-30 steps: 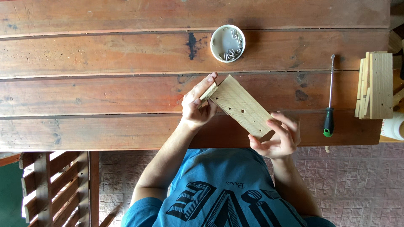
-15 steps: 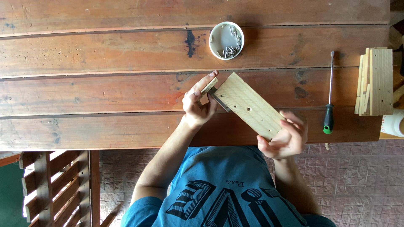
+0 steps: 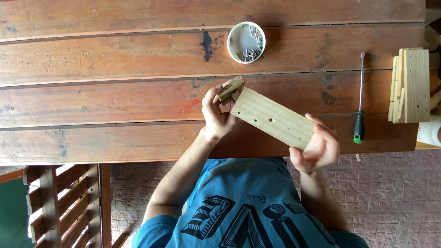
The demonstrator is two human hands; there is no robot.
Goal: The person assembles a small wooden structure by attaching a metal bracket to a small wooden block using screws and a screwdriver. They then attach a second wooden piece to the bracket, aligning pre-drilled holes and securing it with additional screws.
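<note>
Here my two hands hold a pale drilled board [image 3: 274, 118] slantwise above the near edge of the plank surface [image 3: 115, 98]. My right hand [image 3: 319, 149] is wrapped around the board's near right end. My left hand [image 3: 216, 112] is pinched on a small wood block [image 3: 230, 89] and presses it to the board's far left end. To do this well, I judge the block should sit flush with that end, with the right hand firm so nothing twists. Far behind, a white round tub [image 3: 246, 42] holds loose screws [image 3: 250, 49], heaped toward its right side. To the right lie a green-handled screwdriver [image 3: 359, 105] and stacked wood pieces [image 3: 409, 85].
</note>
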